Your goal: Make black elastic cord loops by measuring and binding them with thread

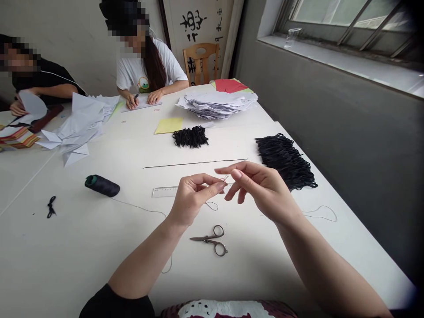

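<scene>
- So a thin strand (226, 178) is pinched between thumb and index of the left hand (192, 195), around mid-frame; it's too small to say what exactly. Its short tip is pointed up and rightward.
- The right hand (265, 190) is held just beside it, fingers loosely spread, nothing visibly gripped. That little gap to the strand is probably what counts; the left is nearer, being on it already.
- No obstacle is seen in the gap, but a thread loop (217, 206) just below could get snagged, imo.
- Scissors (212, 240) are laid lower centre, blades to the left.
- A ruler (164, 191) is partly hidden behind the left hand; a black spool (103, 186) is lying left of it.
- Beyond, a straight black cord (195, 164) is stretched sideways.
- Black looped bundles are piled upper centre (190, 137) and right (285, 161).
- Farthest, white papers (217, 105) are stacked on the worktop (126, 150).
</scene>
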The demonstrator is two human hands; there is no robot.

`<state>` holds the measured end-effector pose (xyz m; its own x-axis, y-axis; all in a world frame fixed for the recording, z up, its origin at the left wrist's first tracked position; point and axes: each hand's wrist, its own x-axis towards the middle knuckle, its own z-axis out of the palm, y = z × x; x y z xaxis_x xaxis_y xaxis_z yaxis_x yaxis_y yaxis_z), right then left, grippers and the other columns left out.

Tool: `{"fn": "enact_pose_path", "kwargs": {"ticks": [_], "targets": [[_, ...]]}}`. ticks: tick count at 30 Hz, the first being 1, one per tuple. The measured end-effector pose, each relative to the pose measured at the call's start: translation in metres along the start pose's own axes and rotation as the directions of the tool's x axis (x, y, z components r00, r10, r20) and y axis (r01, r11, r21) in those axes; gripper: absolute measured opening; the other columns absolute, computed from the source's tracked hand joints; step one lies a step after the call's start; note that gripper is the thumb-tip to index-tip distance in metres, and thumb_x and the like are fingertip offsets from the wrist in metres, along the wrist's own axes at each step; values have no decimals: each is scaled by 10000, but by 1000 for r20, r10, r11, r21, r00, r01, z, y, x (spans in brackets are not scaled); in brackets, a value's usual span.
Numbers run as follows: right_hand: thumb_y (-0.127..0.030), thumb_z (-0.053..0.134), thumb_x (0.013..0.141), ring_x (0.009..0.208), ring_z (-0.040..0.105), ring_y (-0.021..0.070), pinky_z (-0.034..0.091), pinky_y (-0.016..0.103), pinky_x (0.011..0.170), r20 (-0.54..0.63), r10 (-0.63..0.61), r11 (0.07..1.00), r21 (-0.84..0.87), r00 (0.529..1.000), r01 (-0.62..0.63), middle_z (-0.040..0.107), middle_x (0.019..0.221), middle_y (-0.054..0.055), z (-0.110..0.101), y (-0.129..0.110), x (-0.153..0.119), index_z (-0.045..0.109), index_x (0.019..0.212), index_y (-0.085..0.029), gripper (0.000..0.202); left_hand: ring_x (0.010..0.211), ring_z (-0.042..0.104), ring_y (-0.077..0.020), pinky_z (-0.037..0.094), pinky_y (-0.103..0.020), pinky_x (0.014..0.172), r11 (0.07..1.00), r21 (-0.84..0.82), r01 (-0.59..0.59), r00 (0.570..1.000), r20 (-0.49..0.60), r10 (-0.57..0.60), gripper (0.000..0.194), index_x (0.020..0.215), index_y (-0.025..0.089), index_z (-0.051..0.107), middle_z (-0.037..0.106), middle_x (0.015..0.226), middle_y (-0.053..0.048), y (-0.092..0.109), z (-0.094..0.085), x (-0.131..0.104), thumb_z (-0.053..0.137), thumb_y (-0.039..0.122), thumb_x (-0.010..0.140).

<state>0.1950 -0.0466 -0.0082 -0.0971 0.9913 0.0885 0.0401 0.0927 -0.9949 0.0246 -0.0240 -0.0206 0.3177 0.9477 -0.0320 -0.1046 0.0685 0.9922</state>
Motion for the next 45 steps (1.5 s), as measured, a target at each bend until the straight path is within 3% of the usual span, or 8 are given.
{"fn": "enact_pose_path", "kwargs": {"ticks": [3,10,24,31,34,38,41,45], "targets": [[-529,614,884,606,695,141,506,207,443,42,46,995,89,998,-50,706,1080,126,0,-1,2,694,1081,-153,432,529,523,-108,428,-266,538,999,-45,-7,999,-33,6,117,671,217,764,662,611,-25,1,1,0,775,323,720],[-465,743,793,538,654,106,461,184,413,105,135,958,241,985,-156,725,1033,114,6,7,3,753,940,-160,338,494,484,-96,422,-256,520,997,-45,-59,996,-63,56,110,697,231,783,604,542,-1,0,1,0,780,334,733],[-469,773,746,470,635,105,399,181,369,26,187,971,145,982,-189,734,1052,136,7,16,6,801,830,-184,298,482,441,-102,362,-262,473,952,272,-143,975,-127,182,184,720,194,776,676,621,-31,-7,1,-3,743,362,788],[-436,763,774,509,607,101,355,173,397,28,125,986,109,992,-127,717,712,66,6,17,7,791,882,-172,286,571,559,-143,410,-260,515,972,227,-65,997,-34,75,186,723,192,776,678,645,-44,0,1,-4,742,363,788],[-435,755,784,493,544,71,327,168,391,2,124,965,232,992,-121,719,759,54,6,14,8,741,820,-172,266,570,528,-126,419,-252,538,990,132,-39,998,57,32,211,728,195,764,621,603,-21,4,1,-5,732,391,800],[-407,802,719,426,441,42,247,155,330,-52,200,839,525,978,-143,694,799,14,-4,5,2,555,714,-191,329,496,401,-89,369,-239,494,994,100,43,994,96,-52,231,784,190,749,535,551,11,7,-14,-7,712,415,819],[-369,836,670,389,331,35,216,146,321,-121,227,830,544,966,-127,493,560,-48,-23,3,-11,517,705,-204,361,510,397,-86,411,-247,544,977,203,63,990,110,-87,245,742,169,732,552,577,2,5,-38,-16,707,398,825],[-347,815,700,414,226,28,157,161,341,-348,213,870,493,913,-15,253,545,-65,-57,17,-41,533,692,-207,315,563,463,-109,426,-241,544,927,363,92,990,67,-124,258,711,163,728,579,604,-13,-1,-78,-37,690,390,828]]}}
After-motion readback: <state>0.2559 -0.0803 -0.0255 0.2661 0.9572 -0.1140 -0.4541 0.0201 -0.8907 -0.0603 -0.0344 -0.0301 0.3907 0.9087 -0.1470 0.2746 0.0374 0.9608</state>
